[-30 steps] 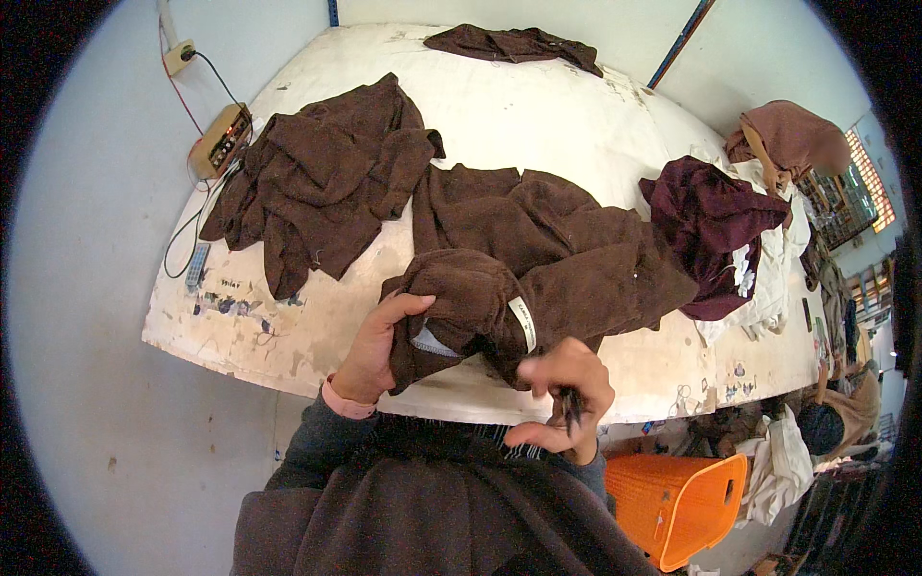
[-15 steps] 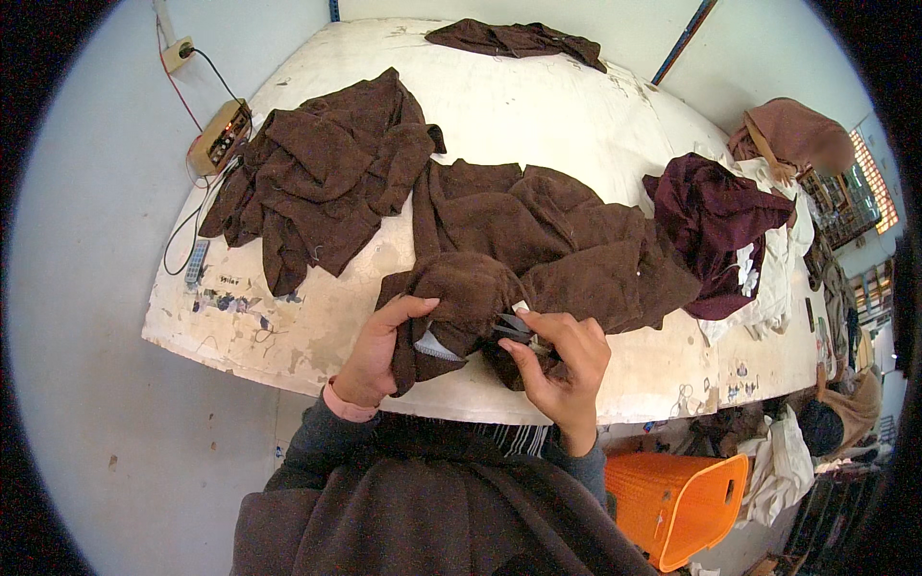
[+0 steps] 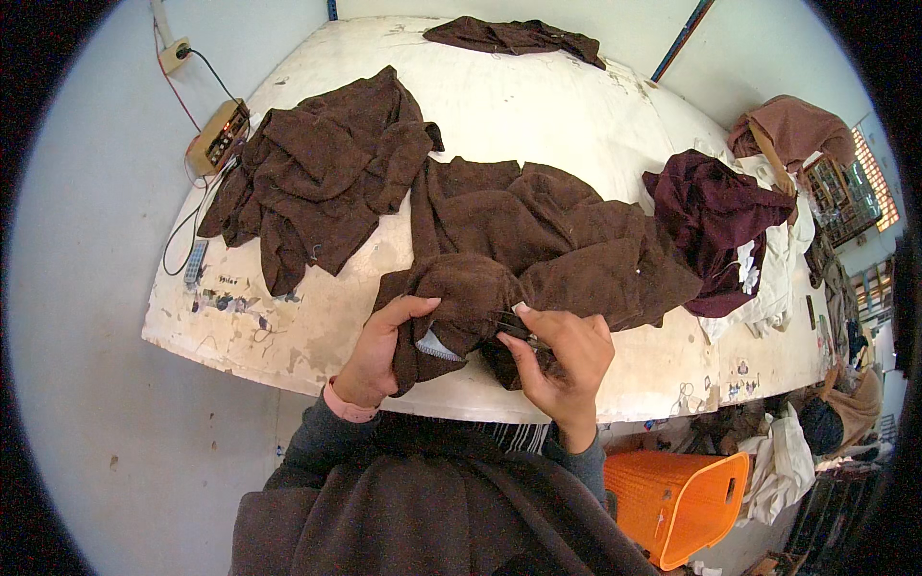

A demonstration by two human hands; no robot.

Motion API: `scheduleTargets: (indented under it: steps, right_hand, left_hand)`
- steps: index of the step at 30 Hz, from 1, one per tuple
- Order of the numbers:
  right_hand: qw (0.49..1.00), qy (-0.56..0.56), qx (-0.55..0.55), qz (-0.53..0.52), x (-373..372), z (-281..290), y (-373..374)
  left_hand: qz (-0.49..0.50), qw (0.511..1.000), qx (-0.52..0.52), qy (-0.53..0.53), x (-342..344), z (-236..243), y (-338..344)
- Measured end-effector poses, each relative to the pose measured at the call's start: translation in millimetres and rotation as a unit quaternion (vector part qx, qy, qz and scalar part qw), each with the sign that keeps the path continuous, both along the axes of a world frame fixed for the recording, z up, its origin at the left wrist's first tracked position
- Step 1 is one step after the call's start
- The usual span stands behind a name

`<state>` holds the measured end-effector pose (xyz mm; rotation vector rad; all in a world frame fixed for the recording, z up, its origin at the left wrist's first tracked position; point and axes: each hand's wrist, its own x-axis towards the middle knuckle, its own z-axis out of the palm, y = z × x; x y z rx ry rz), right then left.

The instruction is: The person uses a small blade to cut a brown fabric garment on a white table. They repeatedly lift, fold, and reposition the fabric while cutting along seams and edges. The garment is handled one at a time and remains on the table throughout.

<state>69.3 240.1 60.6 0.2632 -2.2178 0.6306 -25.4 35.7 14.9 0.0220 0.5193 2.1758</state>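
Observation:
My left hand grips a bunched edge of a brown garment at the table's near side; a small pale blue patch shows in its fold. My right hand is closed around small dark snips, their tips against the brown cloth just right of my left hand. A small white label at the right thumb is mostly hidden.
The white table bears more brown cloth, a maroon garment and white fabric. A power box and remote sit left. Co-workers work at right. An orange basket stands below.
Over the last second my right hand moved up and left, bringing the snips onto the cloth. The snip blades now sit deeper in the fabric. My left hand has stayed about in place.

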Motion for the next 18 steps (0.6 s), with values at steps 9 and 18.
scheduleTargets:
  steps: [9,18]
  right_hand:
    - [0.994,0.031,0.099,-0.031,1.2,-2.0,0.4]
    - [0.981,0.047,0.182,-0.048,7.0,-0.7,-5.7]
  left_hand:
    - [0.004,1.000,-0.022,-0.005,-1.1,4.1,1.1]
    - [0.020,0.997,-0.061,0.036,3.5,4.9,2.8]
